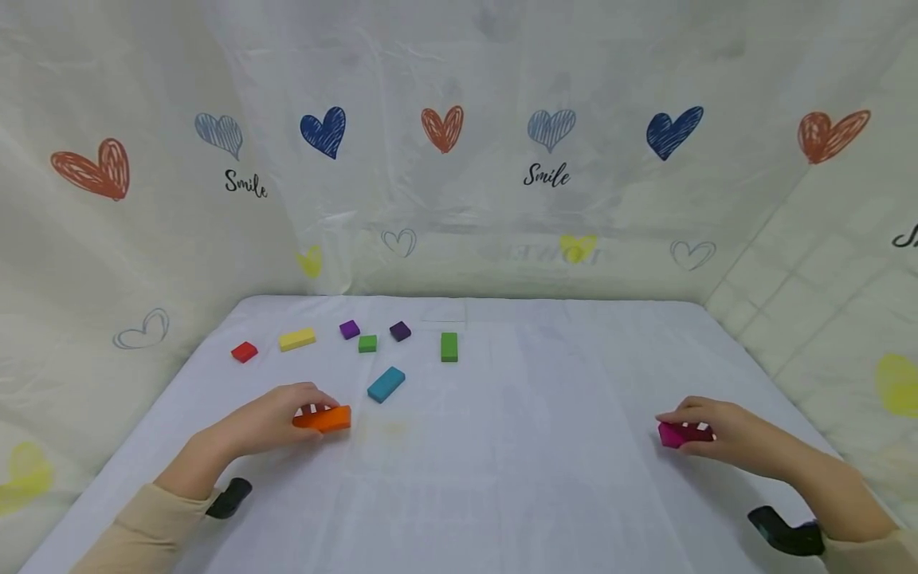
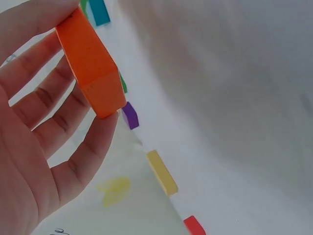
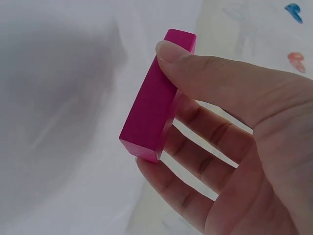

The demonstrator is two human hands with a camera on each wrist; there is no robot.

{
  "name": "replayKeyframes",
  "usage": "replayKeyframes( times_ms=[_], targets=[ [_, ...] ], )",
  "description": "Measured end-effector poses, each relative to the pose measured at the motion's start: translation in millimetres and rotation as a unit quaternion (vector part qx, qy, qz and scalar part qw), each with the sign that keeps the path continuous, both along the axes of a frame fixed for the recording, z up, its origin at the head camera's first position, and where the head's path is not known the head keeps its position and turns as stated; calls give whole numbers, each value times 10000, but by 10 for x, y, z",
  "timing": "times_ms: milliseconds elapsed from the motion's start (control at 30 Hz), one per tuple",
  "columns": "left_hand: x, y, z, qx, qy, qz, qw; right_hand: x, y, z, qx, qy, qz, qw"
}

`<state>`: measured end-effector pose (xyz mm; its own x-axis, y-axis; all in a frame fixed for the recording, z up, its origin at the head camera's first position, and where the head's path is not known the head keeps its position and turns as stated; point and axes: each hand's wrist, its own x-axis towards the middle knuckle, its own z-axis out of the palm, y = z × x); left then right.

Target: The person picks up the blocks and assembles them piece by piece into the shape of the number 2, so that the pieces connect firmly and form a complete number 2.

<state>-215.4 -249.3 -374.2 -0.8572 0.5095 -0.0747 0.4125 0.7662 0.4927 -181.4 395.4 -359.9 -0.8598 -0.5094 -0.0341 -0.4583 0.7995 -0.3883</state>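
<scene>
At the left of the head view, my left hand [image 1: 276,418] grips an orange block [image 1: 330,419] between thumb and fingers. Seen from the left wrist, the orange block [image 2: 93,66] is long and rectangular, its far end against the fingertips. Over on the right side of the table, my right hand [image 1: 724,430] holds a magenta block [image 1: 672,435]. In the right wrist view the thumb lies across the upper part of the magenta block [image 3: 149,107], with fingers behind it. A teal block [image 1: 386,384] lies just beyond the left hand.
Behind the hands, a red block [image 1: 245,351], a yellow block [image 1: 297,340], two purple blocks [image 1: 349,329] and two green blocks [image 1: 449,347] lie on the white table [image 1: 545,478]. A curtain [image 1: 495,56] printed with hearts stands along the back and sides.
</scene>
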Motion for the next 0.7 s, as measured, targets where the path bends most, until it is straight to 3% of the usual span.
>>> replayKeyframes(
  times_ms=[367, 700],
  targets=[
    [-20, 199, 1, 65, 31, -2, 10000, -19, -316, 67, 55, 6, 248, 9997],
    [-34, 370, -14, 94, -44, -235, 9997, -81, -523, 92, 2, 64, 509, 9987]
  ],
)
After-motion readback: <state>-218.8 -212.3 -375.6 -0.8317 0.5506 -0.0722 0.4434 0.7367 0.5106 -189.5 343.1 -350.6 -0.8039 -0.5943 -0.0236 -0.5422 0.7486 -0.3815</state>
